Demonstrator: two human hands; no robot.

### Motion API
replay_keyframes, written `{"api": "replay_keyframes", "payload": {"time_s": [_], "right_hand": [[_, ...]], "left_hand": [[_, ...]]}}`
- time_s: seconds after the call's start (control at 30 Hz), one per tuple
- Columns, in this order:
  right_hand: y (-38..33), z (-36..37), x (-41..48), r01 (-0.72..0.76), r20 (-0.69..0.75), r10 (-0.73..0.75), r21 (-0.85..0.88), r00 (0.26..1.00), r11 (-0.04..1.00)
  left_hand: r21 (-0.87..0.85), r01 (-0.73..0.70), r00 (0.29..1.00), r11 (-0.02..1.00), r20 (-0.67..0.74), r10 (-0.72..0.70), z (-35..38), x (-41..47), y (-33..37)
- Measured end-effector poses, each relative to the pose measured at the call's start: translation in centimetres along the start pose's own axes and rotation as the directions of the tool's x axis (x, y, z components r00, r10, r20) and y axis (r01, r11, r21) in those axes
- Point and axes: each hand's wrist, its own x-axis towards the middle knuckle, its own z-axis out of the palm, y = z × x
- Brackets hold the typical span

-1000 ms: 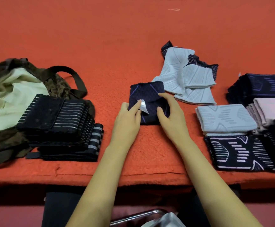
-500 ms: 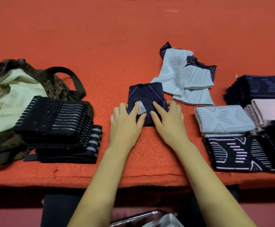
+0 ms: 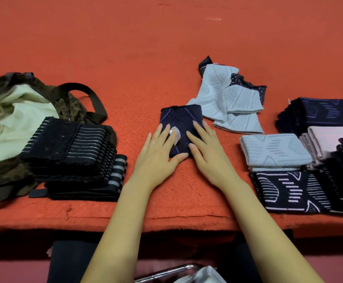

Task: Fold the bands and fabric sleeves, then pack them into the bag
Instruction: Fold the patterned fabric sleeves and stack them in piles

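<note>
A folded dark navy sleeve (image 3: 182, 119) with purple lines and a small white tag lies at the middle of the orange table. My left hand (image 3: 158, 154) and my right hand (image 3: 209, 152) both rest flat on its near half, fingers straight and pressing it down. An olive camouflage bag (image 3: 1, 176) with a pale lining lies open at the left. A stack of folded black striped bands (image 3: 68, 156) sits against the bag.
Unfolded pale grey and navy sleeves (image 3: 229, 101) lie heaped behind the folded one. Folded sleeves in grey (image 3: 272, 152), navy patterned (image 3: 291, 190), dark blue (image 3: 321, 113) and pink (image 3: 329, 137) fill the right side. The table's front edge (image 3: 166, 223) runs just below my forearms.
Both hands went from pinching the navy sleeve's near edge to lying flat on it with straight fingers. The sleeve stays in place.
</note>
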Motion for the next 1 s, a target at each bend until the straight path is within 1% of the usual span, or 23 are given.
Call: {"api": "replay_keyframes", "payload": {"time_s": [0.1,0.17,0.3,0.4,0.5,0.6,0.7,0.8,0.9,0.97,1.0], "right_hand": [[-0.1,-0.1,-0.3,0.019,-0.019,-0.017,0.103,1.000,0.994],[-0.2,-0.2,-0.2,-0.007,0.005,0.007,0.157,1.000,0.988],[-0.4,-0.4,0.1,-0.057,0.061,0.046,0.196,0.997,0.979],[-0.4,-0.6,-0.1,-0.077,0.053,0.066,0.240,0.996,0.968],[-0.1,-0.4,0.0,-0.048,0.024,0.043,0.222,0.999,0.974],[0.3,-0.1,0.1,-0.021,-0.023,0.027,0.229,0.999,0.973],[-0.3,-0.3,0.0,-0.034,-0.069,0.051,0.223,0.996,0.974],[-1.0,-0.9,-0.3,-0.062,-0.144,0.099,0.237,0.985,0.970],[-1.1,-1.3,-0.6,-0.137,-0.239,0.239,0.378,0.941,0.916],[-1.2,-1.4,-0.8,-0.166,-0.248,0.309,0.469,0.918,0.867],[-1.3,-1.5,-0.8,-0.178,-0.241,0.326,0.484,0.914,0.857]], "left_hand": [[-0.100,-0.018,1.000,0.995,0.009,0.019,-0.3,0.0,-0.2],[-0.158,-0.052,0.999,0.986,0.007,0.054,-0.5,-0.1,-0.5],[-0.183,-0.097,0.995,0.978,-0.013,0.096,-0.2,-0.3,-1.1],[-0.226,-0.079,0.995,0.971,-0.076,0.063,0.2,0.1,-1.0],[-0.257,-0.112,0.982,0.960,-0.175,0.068,0.1,0.4,-0.9],[-0.264,-0.139,0.975,0.954,-0.203,0.086,-0.1,0.3,-0.4],[-0.318,-0.113,0.975,0.941,-0.216,0.044,-0.7,0.1,0.2],[-0.356,-0.067,0.954,0.932,-0.297,-0.045,-1.3,-0.2,0.8],[-0.440,-0.041,0.933,0.897,-0.337,-0.123,-1.5,-0.4,1.3],[-0.532,-0.036,0.929,0.846,-0.329,-0.168,-1.6,-0.6,1.6],[-0.557,-0.027,0.928,0.830,-0.323,-0.187,-1.7,-0.6,1.7]]}}
